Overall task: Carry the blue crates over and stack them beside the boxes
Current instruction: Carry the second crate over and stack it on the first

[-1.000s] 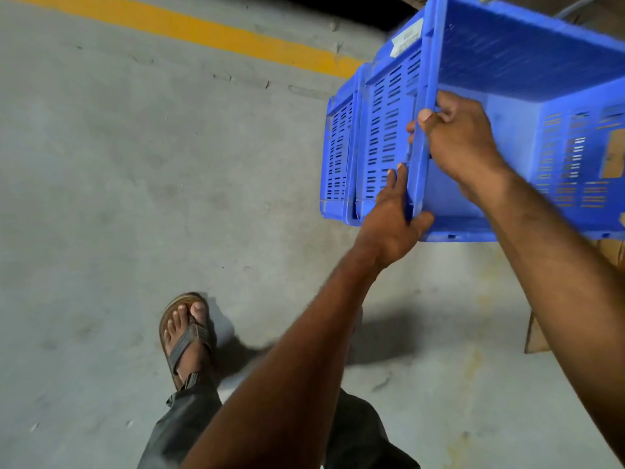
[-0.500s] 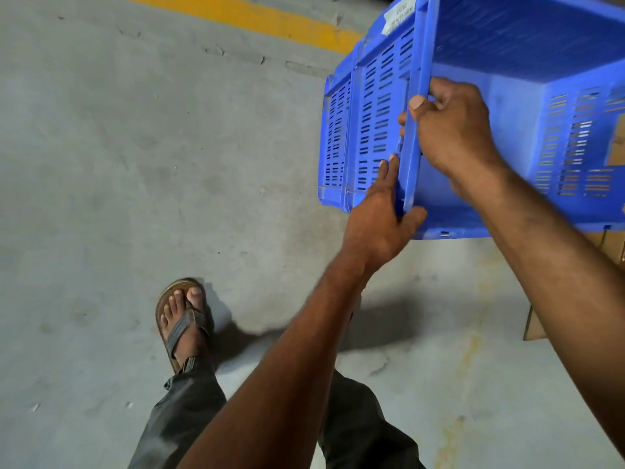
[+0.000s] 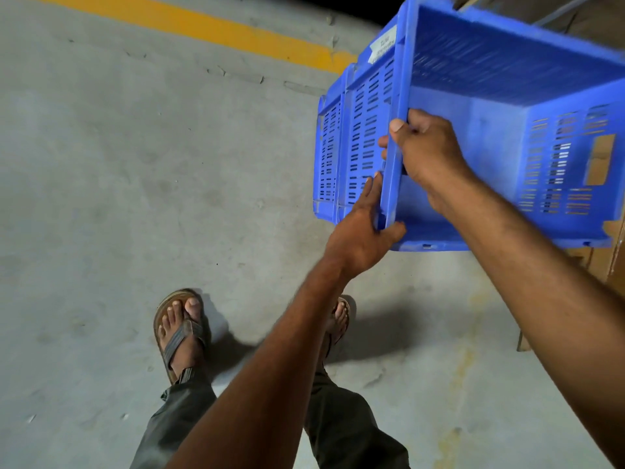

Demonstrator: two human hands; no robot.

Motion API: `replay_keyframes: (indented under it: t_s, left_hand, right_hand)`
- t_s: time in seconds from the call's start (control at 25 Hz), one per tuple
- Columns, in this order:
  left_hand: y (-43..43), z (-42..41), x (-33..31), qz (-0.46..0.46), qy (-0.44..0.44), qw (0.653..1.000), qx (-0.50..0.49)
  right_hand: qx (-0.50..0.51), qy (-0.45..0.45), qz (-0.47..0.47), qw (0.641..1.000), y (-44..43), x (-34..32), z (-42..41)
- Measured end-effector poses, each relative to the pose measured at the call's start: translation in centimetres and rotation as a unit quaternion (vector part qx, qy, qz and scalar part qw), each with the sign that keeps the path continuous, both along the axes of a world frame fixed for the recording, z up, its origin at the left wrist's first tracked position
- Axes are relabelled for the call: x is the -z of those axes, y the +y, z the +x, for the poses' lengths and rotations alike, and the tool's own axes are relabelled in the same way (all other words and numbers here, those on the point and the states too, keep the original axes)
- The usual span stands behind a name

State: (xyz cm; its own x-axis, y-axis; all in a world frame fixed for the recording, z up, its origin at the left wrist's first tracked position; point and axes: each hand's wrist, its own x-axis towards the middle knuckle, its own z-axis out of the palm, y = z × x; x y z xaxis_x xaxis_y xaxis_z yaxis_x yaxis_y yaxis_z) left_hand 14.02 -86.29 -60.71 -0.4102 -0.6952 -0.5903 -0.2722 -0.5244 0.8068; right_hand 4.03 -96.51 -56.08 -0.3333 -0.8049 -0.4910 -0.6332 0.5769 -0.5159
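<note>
A nested stack of blue crates (image 3: pixel 500 137) with slotted walls hangs in the air at the upper right, tilted so its open top faces me. My right hand (image 3: pixel 427 152) grips the near rim from inside, thumb over the edge. My left hand (image 3: pixel 363 233) holds the lower corner of the same rim from outside. A white label sits on the top crate's side. Brown cardboard boxes (image 3: pixel 605 262) show at the right edge, partly hidden behind the crates.
Bare grey concrete floor (image 3: pixel 135 198) lies to the left and below. A yellow painted line (image 3: pixel 216 28) crosses the floor at the top. My feet in sandals (image 3: pixel 181 333) stand at the bottom centre. Dark space lies beyond the line.
The crates have stayed in both hands with the same grip. My second foot has come into view beside the first as I step forward.
</note>
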Motion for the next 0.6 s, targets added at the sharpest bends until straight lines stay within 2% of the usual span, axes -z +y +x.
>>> replay_keyframes:
  t_s: [0.08,0.16,0.24,0.36,0.6]
  left_hand:
    - [0.1,-0.1,-0.6,-0.008,-0.03,1.0,0.0]
    - [0.2,-0.2,-0.1,-0.03,-0.065,0.997,0.015]
    - [0.5,-0.2,0.2,-0.034,-0.058,0.997,0.029]
    - [0.0,-0.1,0.4,-0.046,-0.06,0.997,0.035]
    - [-1.2,0.3,0.3,-0.036,0.002,0.999,0.037]
  right_hand:
    - [-0.036,0.094,-0.019,0.995,1.7,-0.6,-1.3]
    - [0.006,0.202,-0.028,0.979,5.3,0.1,-2.6]
    - [0.033,0.263,0.008,0.964,8.9,1.4,-3.0]
    - [0.045,0.247,0.016,0.968,9.4,2.5,-3.2]
    - [0.065,0.272,0.04,0.959,8.2,3.0,-3.3]
